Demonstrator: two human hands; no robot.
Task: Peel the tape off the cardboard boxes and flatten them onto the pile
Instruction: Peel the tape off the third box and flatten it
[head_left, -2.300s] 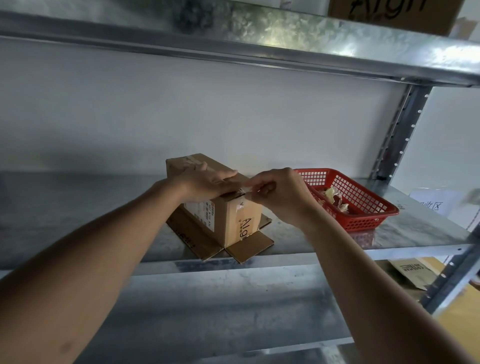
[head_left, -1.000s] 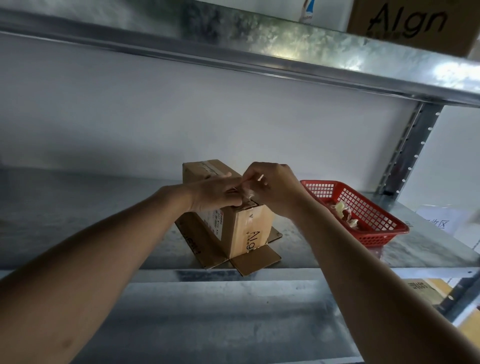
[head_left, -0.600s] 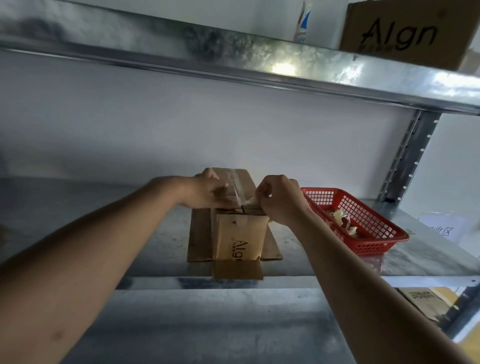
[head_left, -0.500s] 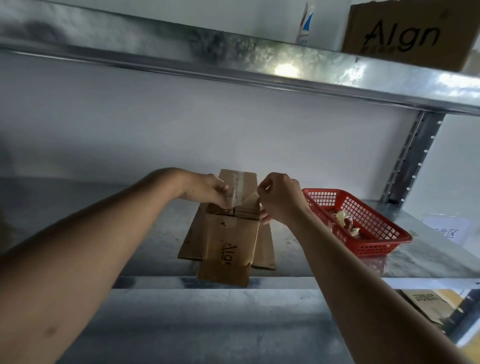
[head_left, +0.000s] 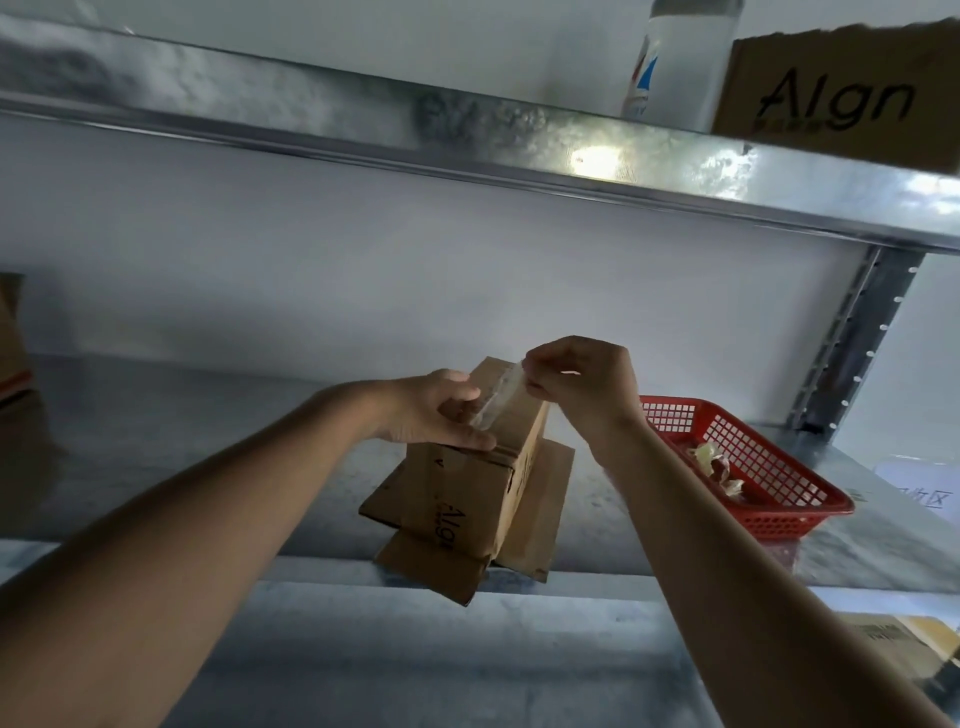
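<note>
Box (head_left: 467, 499) mid-frame on flattened cardboard (head_left: 540, 514) | left hand (head_left: 431, 410) pressing its top, fingers flat | right hand (head_left: 582, 384) pinching tape (head_left: 496, 397), strip partly lifted | left: finish peel, flatten box

A storeroom or warehouse bay, seen between two tiers of metal racking.

Galvanised steel shelves (head_left: 519, 135) run across the top and bottom of the frame, carried by a perforated upright post (head_left: 852, 338) at the right against a plain white wall (head_left: 363, 270). Branded cardboard cartons are the stock here: one printed "Algn" (head_left: 841, 98) sits at the upper right on the higher shelf beside a white bottle (head_left: 675, 57), another carton (head_left: 462, 499) stands at the centre, and a red plastic basket (head_left: 779, 519) holding scraps sits at the right, with a paper label (head_left: 919, 488) at the right edge.
</note>
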